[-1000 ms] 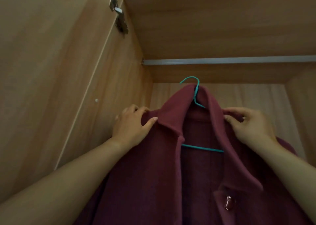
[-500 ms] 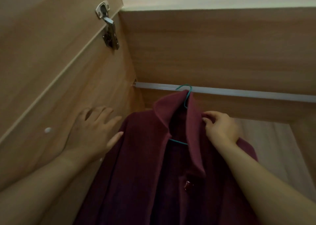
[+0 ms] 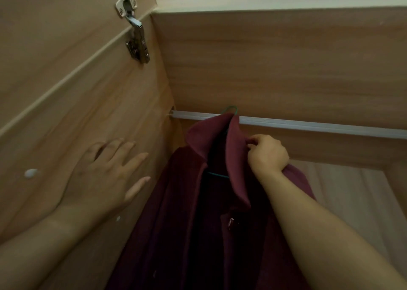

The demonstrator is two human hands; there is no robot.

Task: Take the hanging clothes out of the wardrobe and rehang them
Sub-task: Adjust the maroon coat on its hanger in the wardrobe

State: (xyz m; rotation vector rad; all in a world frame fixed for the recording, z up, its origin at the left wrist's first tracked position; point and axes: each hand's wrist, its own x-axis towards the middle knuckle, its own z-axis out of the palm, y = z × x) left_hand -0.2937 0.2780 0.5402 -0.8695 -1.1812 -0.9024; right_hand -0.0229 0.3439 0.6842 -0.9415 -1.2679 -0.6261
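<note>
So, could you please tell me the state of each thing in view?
Coat: on the hanger.
Hanger: hook over the rail.
Door: open.
Left hand: open, fingers spread.
Right hand: grips the coat's shoulder.

The light was dim and warm, brightest on the wooden panel [image 3: 286, 69] above the rail [image 3: 308, 125]. Below the rail the coat [image 3: 176, 223] sank into deep shadow, its folds almost black. Up and left of the rail the hinge [image 3: 136, 36] caught a small glint. Lower left of the rail the left hand [image 3: 99, 179] looked soft, slightly blurred. Fine detail was smeared throughout, and straight edges left of the rail leaned from wide-angle distortion.
</note>
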